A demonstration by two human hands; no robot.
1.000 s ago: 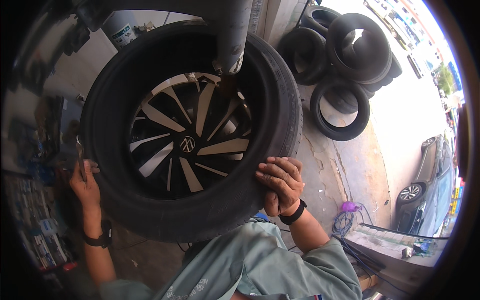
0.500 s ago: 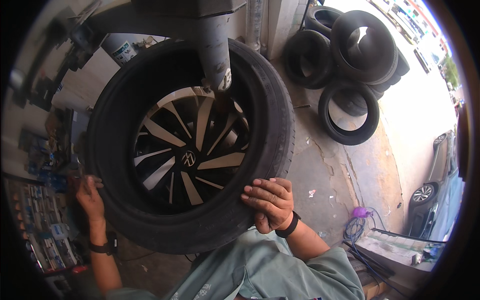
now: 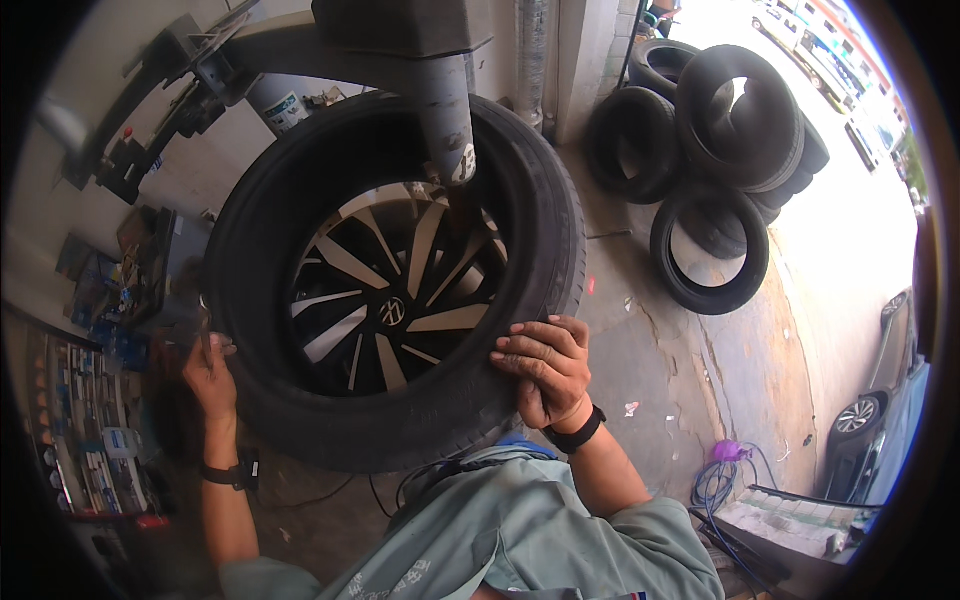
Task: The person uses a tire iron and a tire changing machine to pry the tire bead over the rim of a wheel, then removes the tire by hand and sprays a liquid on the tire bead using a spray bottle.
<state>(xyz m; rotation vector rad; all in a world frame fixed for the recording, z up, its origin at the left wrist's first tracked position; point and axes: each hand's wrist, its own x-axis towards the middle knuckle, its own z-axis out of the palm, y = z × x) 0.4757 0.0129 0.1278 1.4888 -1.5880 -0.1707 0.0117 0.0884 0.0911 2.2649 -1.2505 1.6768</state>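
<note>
A black car tyre [image 3: 540, 230] on a black-and-silver spoked alloy rim [image 3: 395, 290] lies flat under the grey arm of a tyre machine [image 3: 445, 110]. My left hand [image 3: 210, 375] grips the tyre's left sidewall. On the near right edge of the tread my right hand [image 3: 545, 365] presses down, fingers spread over the rubber. Both wrists wear dark bands. The machine's vertical post comes down onto the rim's far edge.
Several loose tyres [image 3: 710, 250] lean and lie on the concrete floor at the upper right. A shelf of small boxes [image 3: 85, 420] runs along the left. A purple-ended hose coil [image 3: 725, 465] lies lower right. Parked cars [image 3: 865, 420] stand at the right edge.
The wheel sits lower and further right in view than a second ago, and both hands have shifted with it, still on its edges. The machine arm now shows more fully.
</note>
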